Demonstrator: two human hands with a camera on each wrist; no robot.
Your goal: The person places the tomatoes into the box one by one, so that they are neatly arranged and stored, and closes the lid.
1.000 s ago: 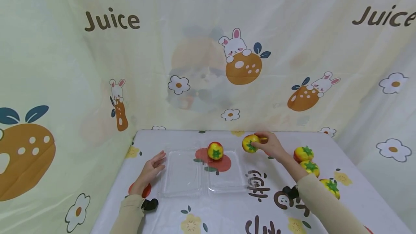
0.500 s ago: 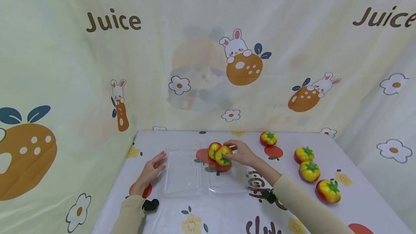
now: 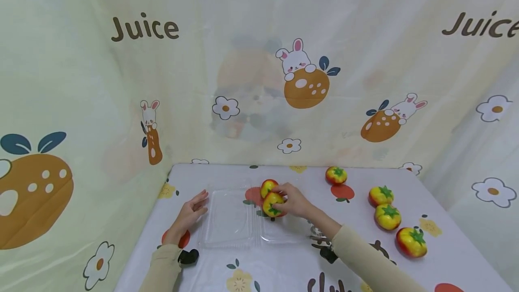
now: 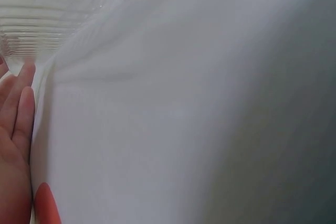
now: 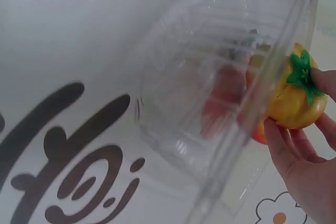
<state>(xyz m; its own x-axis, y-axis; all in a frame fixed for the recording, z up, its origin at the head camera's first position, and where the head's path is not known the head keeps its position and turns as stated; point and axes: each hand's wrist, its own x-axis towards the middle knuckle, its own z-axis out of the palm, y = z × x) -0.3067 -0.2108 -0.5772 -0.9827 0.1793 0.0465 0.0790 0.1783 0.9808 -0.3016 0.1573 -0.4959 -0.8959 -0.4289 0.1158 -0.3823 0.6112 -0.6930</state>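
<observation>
My right hand [image 3: 298, 201] pinches a yellow-red toy persimmon [image 3: 271, 205] with a green star-shaped leaf top, over the right half of the clear plastic clamshell box [image 3: 229, 220]. A second toy persimmon [image 3: 267, 187] sits at the back of that half, partly hidden behind the held one. In the right wrist view, thumb and fingers grip the held persimmon [image 5: 302, 98] close by the box's clear rim [image 5: 231, 161]. My left hand [image 3: 188, 214] rests at the box's left edge, fingers extended. The left wrist view shows its fingertips right at the ribbed clear wall [image 4: 31, 30].
Several more toy persimmons lie on the right of the table: one [image 3: 336, 175] at the back, others [image 3: 388, 216] in a slanting row toward the front right. The white printed tablecloth [image 3: 219, 274] carries fruit and flower pictures. A printed curtain [image 3: 251, 57] stands behind the table.
My right hand has carried the persimmon leftward from beyond the box's right side to over its right half, then slightly lower. My left hand has stayed at the left edge.
</observation>
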